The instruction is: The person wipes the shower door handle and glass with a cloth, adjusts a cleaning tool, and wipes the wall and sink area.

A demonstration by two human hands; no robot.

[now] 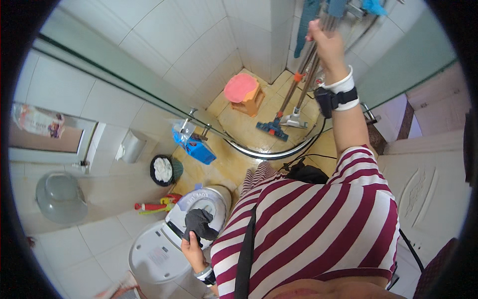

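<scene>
My left hand (194,253) is closed on a dark grey cloth (200,223), which hangs over the open toilet (223,198). Up at the top right, my right hand (329,50) has its fingers curled round the upper part of the metal poles (292,90); exactly how many it grips is hard to see. The poles lean in the shower corner. At their lower ends are a dark blue floor head (272,130) with orange parts and a grey-white floor head (295,120), both on the yellowish tiles. Blue cloths (307,27) hang beside the hand.
A curved glass shower screen (149,99) and its raised sill (264,155) lie between me and the corner. Inside stands an orange stool (247,102) with a pink top. Left are a waste bin (178,169), a blue package (200,151) and a sink (60,198). A black cable (318,137) crosses the sill.
</scene>
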